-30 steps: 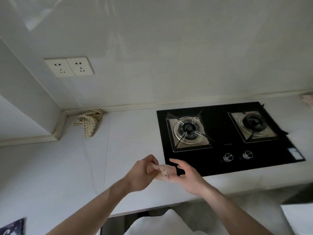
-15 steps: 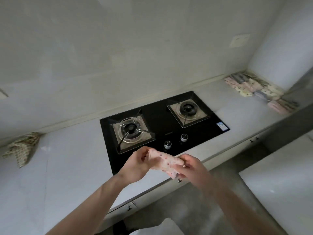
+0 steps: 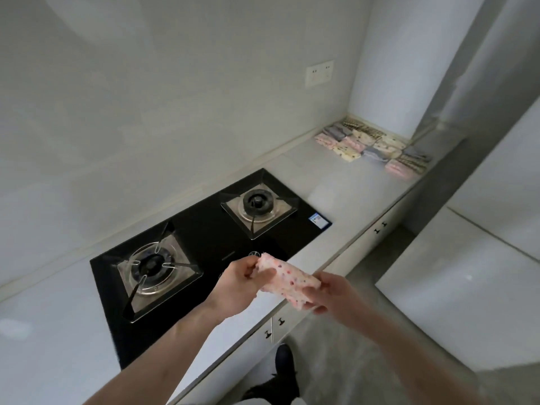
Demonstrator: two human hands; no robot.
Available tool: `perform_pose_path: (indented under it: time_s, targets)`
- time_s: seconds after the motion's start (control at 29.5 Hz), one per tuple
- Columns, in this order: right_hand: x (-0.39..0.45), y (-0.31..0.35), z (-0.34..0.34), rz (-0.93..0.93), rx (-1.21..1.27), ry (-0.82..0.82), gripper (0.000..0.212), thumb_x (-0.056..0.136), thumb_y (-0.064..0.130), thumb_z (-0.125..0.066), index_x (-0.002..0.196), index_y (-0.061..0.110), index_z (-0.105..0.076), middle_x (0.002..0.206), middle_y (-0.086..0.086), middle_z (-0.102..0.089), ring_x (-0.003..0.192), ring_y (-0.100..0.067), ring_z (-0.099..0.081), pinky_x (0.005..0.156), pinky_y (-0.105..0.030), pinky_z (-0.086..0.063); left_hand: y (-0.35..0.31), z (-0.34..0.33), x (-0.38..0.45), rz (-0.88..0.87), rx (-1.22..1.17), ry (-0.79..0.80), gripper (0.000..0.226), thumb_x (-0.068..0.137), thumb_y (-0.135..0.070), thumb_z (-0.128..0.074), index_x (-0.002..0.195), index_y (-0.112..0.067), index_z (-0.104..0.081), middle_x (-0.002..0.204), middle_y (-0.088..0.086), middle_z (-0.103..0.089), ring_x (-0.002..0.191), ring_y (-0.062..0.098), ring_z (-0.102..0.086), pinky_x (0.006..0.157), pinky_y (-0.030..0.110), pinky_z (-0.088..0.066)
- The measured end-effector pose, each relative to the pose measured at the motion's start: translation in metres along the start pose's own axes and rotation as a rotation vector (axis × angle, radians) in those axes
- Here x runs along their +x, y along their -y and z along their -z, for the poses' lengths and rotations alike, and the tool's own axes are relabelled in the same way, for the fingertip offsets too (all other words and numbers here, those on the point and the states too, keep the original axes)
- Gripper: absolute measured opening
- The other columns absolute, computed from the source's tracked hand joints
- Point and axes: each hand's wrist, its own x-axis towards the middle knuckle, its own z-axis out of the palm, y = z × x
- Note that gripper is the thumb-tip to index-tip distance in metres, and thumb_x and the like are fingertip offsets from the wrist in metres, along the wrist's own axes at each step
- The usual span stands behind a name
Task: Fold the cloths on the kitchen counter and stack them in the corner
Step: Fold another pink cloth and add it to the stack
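Note:
A small folded pink cloth with red and dark dots (image 3: 287, 280) hangs in the air over the counter's front edge, by the hob's knobs. My left hand (image 3: 238, 283) pinches its left end and my right hand (image 3: 325, 293) grips its right end from below. In the far right corner of the white counter (image 3: 336, 188) lie several folded cloths (image 3: 377, 147) in rows, pink, grey, cream and checked, against the wall.
A black two-burner gas hob (image 3: 204, 247) is set into the counter left of my hands. White cabinet doors with dark handles (image 3: 273, 327) run below the edge. A wall socket (image 3: 320, 73) sits above the corner. My shoe (image 3: 285, 361) shows on the grey floor.
The view has swung right: the checked cloth in the left corner has left the frame and the stacked cloths in the right corner have come nearer. Both hands keep hold of the pink cloth.

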Motion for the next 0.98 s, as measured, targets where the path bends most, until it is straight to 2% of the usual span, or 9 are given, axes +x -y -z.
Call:
perform_pose_path:
  time_s: [0.1,0.2,0.27,0.41,0.48,0.54,0.61,0.75,0.98]
  targets:
    - [0.019,-0.003,0.03,-0.026,0.004,-0.077,0.01,0.097,0.028,-0.067,0.106,0.023,-0.066,0.095,0.003,-0.078,0.086,-0.01,-0.076,0.085,-0.041,-0.063,-0.016,-0.01,0.039,-0.033,0.071,0.023,0.021,0.097,-0.043,-0.067,0.099,-0.023,-0.07,0.09,0.001,-0.073,0.083,0.019,-0.072,0.073,0.037,-0.059]
    - [0.042,-0.002,0.062,-0.019,0.004,-0.116,0.016,0.098,0.03,-0.066,0.11,0.02,-0.066,0.097,0.001,-0.077,0.087,-0.012,-0.075,0.084,-0.039,-0.063,-0.033,-0.023,0.079,-0.044,0.088,0.042,0.024,0.099,-0.043,-0.064,0.09,-0.02,-0.068,0.073,-0.005,-0.068,0.063,0.008,-0.062,0.059,0.023,-0.048]
    - [0.058,-0.002,0.082,-0.035,0.036,-0.134,0.017,0.098,0.031,-0.066,0.11,0.019,-0.066,0.097,0.0,-0.077,0.086,-0.016,-0.075,0.085,-0.041,-0.063,-0.042,-0.03,0.107,-0.036,0.101,0.046,0.027,0.099,-0.042,-0.063,0.086,-0.018,-0.065,0.064,-0.008,-0.061,0.057,0.002,-0.055,0.056,0.016,-0.043]
    - [0.094,0.001,0.125,-0.033,0.095,-0.167,0.011,0.097,0.026,-0.069,0.102,0.017,-0.068,0.085,-0.003,-0.076,0.076,-0.019,-0.073,0.082,-0.045,-0.06,-0.057,-0.039,0.16,-0.074,0.162,0.03,0.03,0.099,-0.039,-0.063,0.092,-0.01,-0.067,0.08,0.011,-0.066,0.063,0.007,-0.058,0.066,0.031,-0.05]
    - [0.108,0.003,0.142,-0.028,0.125,-0.182,0.009,0.096,0.024,-0.07,0.101,0.016,-0.068,0.078,-0.002,-0.075,0.071,-0.018,-0.069,0.078,-0.043,-0.058,-0.064,-0.041,0.183,-0.082,0.194,0.032,0.03,0.1,-0.037,-0.062,0.092,-0.009,-0.067,0.08,0.01,-0.068,0.065,0.011,-0.062,0.07,0.036,-0.053]
    - [0.124,0.001,0.16,-0.025,0.123,-0.199,0.01,0.097,0.024,-0.069,0.102,0.015,-0.068,0.076,-0.001,-0.074,0.068,-0.014,-0.068,0.074,-0.036,-0.056,-0.074,-0.045,0.21,-0.086,0.242,0.051,0.033,0.101,-0.041,-0.06,0.089,-0.011,-0.067,0.073,0.003,-0.067,0.065,0.014,-0.063,0.069,0.034,-0.052]
    - [0.137,0.0,0.176,-0.022,0.116,-0.215,0.011,0.098,0.024,-0.067,0.103,0.015,-0.068,0.078,-0.002,-0.075,0.067,-0.012,-0.067,0.071,-0.031,-0.055,-0.083,-0.051,0.235,-0.093,0.301,0.048,0.04,0.1,-0.046,-0.058,0.084,-0.009,-0.064,0.066,-0.003,-0.064,0.059,0.009,-0.059,0.065,0.029,-0.047]
    - [0.161,-0.002,0.196,-0.026,0.118,-0.21,0.014,0.099,0.026,-0.066,0.107,0.014,-0.069,0.083,-0.004,-0.076,0.069,-0.013,-0.068,0.07,-0.028,-0.056,-0.097,-0.055,0.269,-0.064,0.311,0.037,0.046,0.099,-0.05,-0.058,0.072,-0.013,-0.055,0.055,-0.004,-0.055,0.049,0.005,-0.049,0.056,0.024,-0.039]
    - [0.234,0.011,0.243,-0.031,0.073,-0.156,0.009,0.099,0.019,-0.064,0.103,0.014,-0.069,0.082,-0.004,-0.075,0.071,-0.014,-0.07,0.07,-0.026,-0.057,-0.098,-0.052,0.305,0.038,0.242,0.032,0.046,0.1,-0.049,-0.059,0.081,-0.008,-0.064,0.057,-0.004,-0.062,0.052,0.004,-0.053,0.062,0.026,-0.043]
